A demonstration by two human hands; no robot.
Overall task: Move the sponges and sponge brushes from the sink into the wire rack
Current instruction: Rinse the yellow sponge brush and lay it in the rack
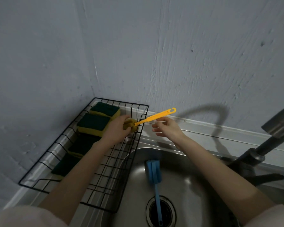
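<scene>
Left hand grip: the left hand (117, 128) has its fingers curled round the sponge head of the yellow sponge brush (147, 120), over the far right part of the wire rack (82, 200), apparently to seat the head inside.
Handle: it slants out over the rack's right rim toward the wall, hook end uppermost.
Right hand: the right hand (168, 128) hangs just right of the rack beside the handle, fingers spread and holding nothing; whether a fingertip touches the handle cannot be told. Judged to be steadying or just releasing.
Rack contents: several green-and-yellow sponges (93, 124) lie in a row along the rack's left side, leaving the right side free for brushes.
Outstanding item: the blue sponge brush (154, 176) lies in the sink (195, 185) right of the rack, handle across the drain (168, 208).
Progress: sponges appear done; one brush remains.
Risk: the long handle may tip the brush out over the rim.
</scene>
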